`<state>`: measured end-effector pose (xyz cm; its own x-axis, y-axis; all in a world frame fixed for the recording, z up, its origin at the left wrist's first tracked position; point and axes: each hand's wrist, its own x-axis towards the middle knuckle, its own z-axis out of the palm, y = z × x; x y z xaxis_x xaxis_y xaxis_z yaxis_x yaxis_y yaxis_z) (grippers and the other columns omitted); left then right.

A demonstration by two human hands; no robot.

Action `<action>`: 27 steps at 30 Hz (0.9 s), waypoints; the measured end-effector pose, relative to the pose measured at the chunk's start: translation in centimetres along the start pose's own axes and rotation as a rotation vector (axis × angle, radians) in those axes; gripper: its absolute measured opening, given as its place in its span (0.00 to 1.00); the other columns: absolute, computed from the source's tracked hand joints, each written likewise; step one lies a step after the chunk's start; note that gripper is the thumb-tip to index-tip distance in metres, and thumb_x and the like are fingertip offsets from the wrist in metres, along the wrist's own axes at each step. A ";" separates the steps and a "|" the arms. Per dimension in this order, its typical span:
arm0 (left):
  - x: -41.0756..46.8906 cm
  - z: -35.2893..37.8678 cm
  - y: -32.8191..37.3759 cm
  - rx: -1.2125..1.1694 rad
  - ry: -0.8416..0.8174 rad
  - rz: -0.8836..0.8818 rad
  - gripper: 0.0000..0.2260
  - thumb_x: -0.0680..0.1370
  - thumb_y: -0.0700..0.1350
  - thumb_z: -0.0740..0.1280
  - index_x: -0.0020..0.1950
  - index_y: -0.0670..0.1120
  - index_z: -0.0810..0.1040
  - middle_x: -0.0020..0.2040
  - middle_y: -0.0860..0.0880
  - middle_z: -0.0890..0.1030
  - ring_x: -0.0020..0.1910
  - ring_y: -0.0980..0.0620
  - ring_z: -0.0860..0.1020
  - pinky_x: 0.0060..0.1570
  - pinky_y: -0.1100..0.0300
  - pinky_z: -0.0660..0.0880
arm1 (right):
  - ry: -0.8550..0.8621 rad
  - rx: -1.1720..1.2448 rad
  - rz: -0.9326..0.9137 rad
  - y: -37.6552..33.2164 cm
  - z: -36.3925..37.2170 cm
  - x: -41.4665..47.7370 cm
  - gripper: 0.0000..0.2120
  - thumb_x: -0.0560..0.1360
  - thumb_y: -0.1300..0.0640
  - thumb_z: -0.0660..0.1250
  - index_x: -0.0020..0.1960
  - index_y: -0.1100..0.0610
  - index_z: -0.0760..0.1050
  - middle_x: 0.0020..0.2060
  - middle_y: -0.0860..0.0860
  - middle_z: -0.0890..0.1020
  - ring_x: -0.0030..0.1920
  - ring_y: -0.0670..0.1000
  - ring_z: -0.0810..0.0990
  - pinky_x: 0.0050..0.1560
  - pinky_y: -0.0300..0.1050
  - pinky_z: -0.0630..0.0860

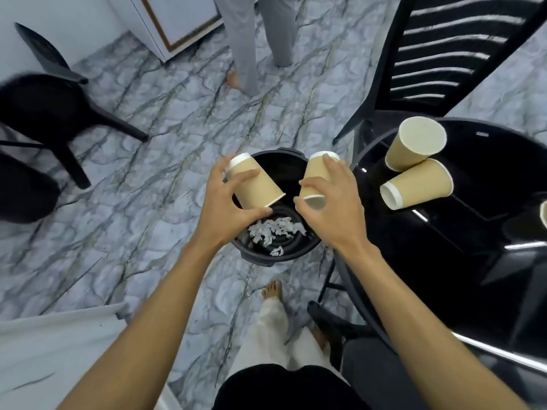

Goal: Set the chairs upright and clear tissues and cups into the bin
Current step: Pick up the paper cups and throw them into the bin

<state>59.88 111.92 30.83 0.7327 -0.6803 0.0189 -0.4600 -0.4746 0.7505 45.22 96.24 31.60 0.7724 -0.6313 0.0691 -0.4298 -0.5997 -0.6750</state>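
Hanging directly over the bin (268, 255), both hands grip tilted cups, left hand (225, 202) on one cup (254, 184), right hand (334, 199) on another (313, 179), so dropping needs only release.

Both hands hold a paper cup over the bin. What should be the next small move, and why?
Probably open both hands and let the cups drop. The left hand and right hand each hold a cup, the left cup and right cup, tilted above the open bin, where tissues already lie.
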 end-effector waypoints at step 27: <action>5.0 9.9 -21.2 0.199 -0.662 -0.451 0.24 0.79 0.54 0.66 0.74 0.51 0.69 0.78 0.49 0.60 0.77 0.48 0.59 0.74 0.51 0.58 | -0.594 -0.146 0.316 10.1 19.3 5.6 0.24 0.76 0.53 0.68 0.71 0.54 0.70 0.76 0.54 0.64 0.77 0.56 0.57 0.74 0.55 0.60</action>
<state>68.30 113.07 8.45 0.4494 -0.5598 -0.6962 -0.3188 -0.8285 0.4604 54.22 96.18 10.98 0.7071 -0.4355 -0.5572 -0.7031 -0.5177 -0.4875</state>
